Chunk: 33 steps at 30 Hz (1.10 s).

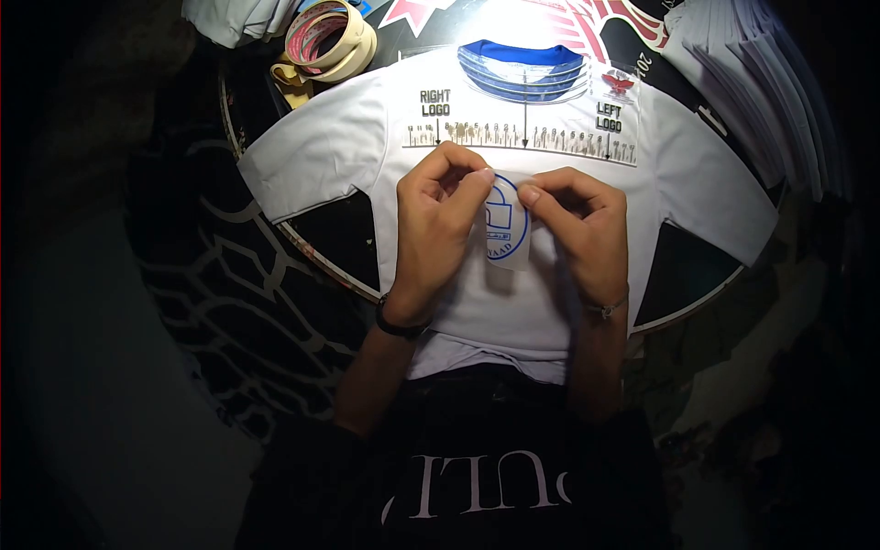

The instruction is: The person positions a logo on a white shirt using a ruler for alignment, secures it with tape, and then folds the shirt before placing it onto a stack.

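Observation:
A white shirt (513, 312) with a blue collar lies flat in front of me. Across its chest lies a clear ruler template (495, 139) marked "RIGHT LOGO" and "LEFT LOGO". Above the shirt's middle, both hands hold a small translucent sheet (506, 220) with a blue round print by its top corners. My left hand (440, 215) pinches the left corner, and my right hand (584, 225) pinches the right one. A small red emblem (618, 84) shows near the collar's right side.
Rolls of tape (353, 55) stand at the upper left beside a white cloth bundle (234, 20). A stack of folded white garments (747, 82) is at the upper right. The round table's edge (330, 263) curves below the sleeves.

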Available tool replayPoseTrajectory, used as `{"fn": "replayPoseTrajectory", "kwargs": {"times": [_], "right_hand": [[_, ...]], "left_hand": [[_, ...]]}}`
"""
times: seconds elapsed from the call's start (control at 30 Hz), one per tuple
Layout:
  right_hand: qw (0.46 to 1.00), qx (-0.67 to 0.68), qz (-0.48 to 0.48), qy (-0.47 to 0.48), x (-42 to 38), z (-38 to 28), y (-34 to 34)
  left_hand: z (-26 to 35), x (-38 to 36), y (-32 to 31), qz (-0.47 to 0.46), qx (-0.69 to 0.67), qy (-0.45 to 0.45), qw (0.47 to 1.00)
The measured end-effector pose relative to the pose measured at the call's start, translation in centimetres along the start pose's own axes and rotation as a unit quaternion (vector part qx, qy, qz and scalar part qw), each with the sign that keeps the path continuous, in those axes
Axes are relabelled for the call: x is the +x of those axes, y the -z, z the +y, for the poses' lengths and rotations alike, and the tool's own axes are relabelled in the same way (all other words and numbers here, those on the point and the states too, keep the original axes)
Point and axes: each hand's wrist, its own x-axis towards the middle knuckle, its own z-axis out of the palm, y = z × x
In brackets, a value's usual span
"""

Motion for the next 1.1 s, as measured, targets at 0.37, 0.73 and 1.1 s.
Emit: {"fn": "replayPoseTrajectory", "kwargs": {"times": [0.37,0.73,1.1], "right_hand": [[1.0,0.01,-0.011,-0.004,0.0,0.1,0.1],[0.997,0.03,-0.057,-0.042,-0.1,0.5,0.9],[0.991,0.058,-0.097,-0.07,-1.1,0.5,0.7]], "left_hand": [[0.7,0.2,0.4,0.0,0.144,-0.05,0.988],[1.5,1.1,1.6,-0.072,0.249,-0.147,0.955],[3.4,0.8,3.1,-0.181,0.279,-0.085,0.939]]}}
